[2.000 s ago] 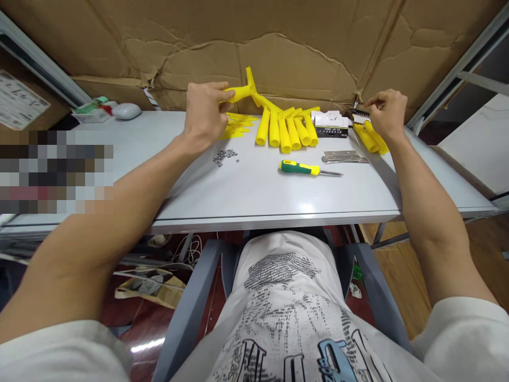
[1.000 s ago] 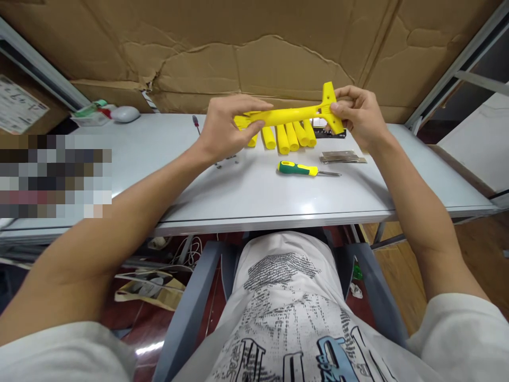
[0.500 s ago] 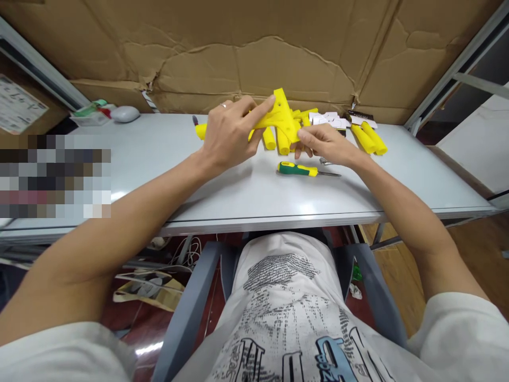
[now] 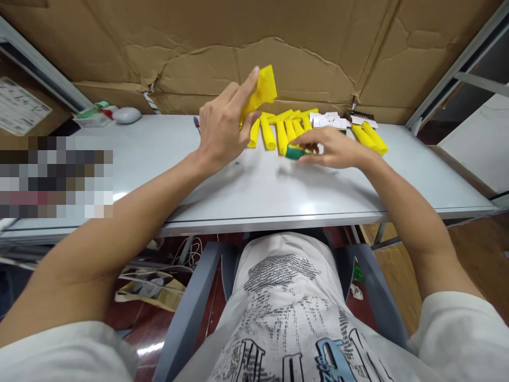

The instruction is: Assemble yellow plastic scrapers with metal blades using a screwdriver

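Note:
My left hand [image 4: 222, 124] is closed round a yellow plastic T-shaped piece [image 4: 267, 87], raised above the table, its wide end pointing up past my fingers. The rest of that piece is hidden by my palm. In my right hand [image 4: 332, 146] is the screwdriver [image 4: 295, 153], gripped between thumb and fingers just over the tabletop; its green handle end points left, and its shaft is out of sight. Behind it lies a group of similar yellow pieces [image 4: 269, 135], laid side by side with their tube-shaped handles toward me.
Two yellow tubes [image 4: 368, 139] lie at the right back near white printed cards [image 4: 329, 121]. A white computer mouse [image 4: 126, 115] and a small clear box [image 4: 92, 118] are at the left back. Cardboard [image 4: 294, 69] stands behind the white table [image 4: 254, 196]. A small dark bit [image 4: 237, 163] lies near my left hand.
My right hand has let go of the yellow piece and picked up the screwdriver from the table. My left hand has tilted the yellow piece and raised its wide end, moving it leftward.

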Tool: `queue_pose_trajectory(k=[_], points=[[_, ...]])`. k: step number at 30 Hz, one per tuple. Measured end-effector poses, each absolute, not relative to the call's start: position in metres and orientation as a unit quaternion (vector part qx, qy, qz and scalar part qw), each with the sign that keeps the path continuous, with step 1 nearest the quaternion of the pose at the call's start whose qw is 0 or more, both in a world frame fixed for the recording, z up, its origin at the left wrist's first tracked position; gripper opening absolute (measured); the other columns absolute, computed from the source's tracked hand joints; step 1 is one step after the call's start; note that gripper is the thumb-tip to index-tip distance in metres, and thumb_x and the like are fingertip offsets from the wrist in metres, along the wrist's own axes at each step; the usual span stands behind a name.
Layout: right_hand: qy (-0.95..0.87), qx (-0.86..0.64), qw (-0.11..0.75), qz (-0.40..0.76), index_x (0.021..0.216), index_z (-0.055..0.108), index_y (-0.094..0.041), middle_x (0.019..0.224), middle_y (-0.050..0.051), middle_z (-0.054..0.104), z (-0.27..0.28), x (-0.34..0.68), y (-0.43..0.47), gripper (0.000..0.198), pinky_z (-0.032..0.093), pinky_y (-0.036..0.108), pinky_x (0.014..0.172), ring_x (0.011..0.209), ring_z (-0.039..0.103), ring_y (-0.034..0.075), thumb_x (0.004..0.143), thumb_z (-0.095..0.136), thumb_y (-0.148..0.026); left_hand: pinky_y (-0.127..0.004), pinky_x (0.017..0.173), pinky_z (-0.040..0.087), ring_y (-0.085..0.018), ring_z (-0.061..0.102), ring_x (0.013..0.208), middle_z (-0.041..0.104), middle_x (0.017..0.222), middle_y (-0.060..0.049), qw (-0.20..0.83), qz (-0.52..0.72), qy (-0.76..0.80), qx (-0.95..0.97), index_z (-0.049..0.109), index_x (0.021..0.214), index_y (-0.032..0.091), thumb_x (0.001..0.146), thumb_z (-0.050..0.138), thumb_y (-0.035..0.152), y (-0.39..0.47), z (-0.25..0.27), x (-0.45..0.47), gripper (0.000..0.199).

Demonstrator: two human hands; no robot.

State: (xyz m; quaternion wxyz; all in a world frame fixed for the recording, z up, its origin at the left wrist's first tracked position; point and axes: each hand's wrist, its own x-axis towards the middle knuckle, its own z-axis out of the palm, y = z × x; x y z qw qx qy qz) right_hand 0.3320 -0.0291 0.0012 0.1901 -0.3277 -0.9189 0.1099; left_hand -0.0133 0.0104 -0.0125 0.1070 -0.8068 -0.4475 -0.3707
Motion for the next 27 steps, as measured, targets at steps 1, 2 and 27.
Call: queue_pose_trajectory(k=[1,2,27], points=[[-0.904,-0.355,0.216,0.095,0.155,0.095,-0.032,0.146,0.012,0.093,0.006,0.342,-0.027,0.051,0.062,0.052,0.111,0.124,0.082,0.038,0.115,0.087,-0.061,-0.067,0.132,0.062,-0.044,0.078,0.143,0.084,0.162,-0.015,0.088,-0.378,-0.441,-0.81,0.05,0.204,0.035,0.127,0.049,0.063,0.009,-0.012,-0.012,0.082],[-0.886,-0.389,0.238,0.078,0.157,0.095,-0.035,0.15,0.012,0.092,0.01,0.354,-0.023,0.051,0.064,0.055,0.114,0.128,0.082,0.04,0.113,0.089,-0.061,-0.068,0.138,0.059,-0.044,0.076,0.15,0.084,0.167,-0.014,0.07,-0.384,-0.433,-0.813,0.052,0.202,0.035,0.127,0.046,0.064,0.007,-0.011,-0.011,0.08],[-0.845,-0.524,0.078,0.071,0.115,0.1,-0.03,0.109,0.008,0.093,0.023,0.391,-0.007,0.032,0.062,0.049,0.097,0.101,0.084,0.034,0.097,0.107,-0.056,-0.043,0.095,0.056,-0.026,0.072,0.085,0.088,0.102,-0.005,0.069,-0.315,-0.472,-0.821,0.086,0.144,0.023,0.125,0.071,0.045,-0.007,-0.012,0.001,0.032]])
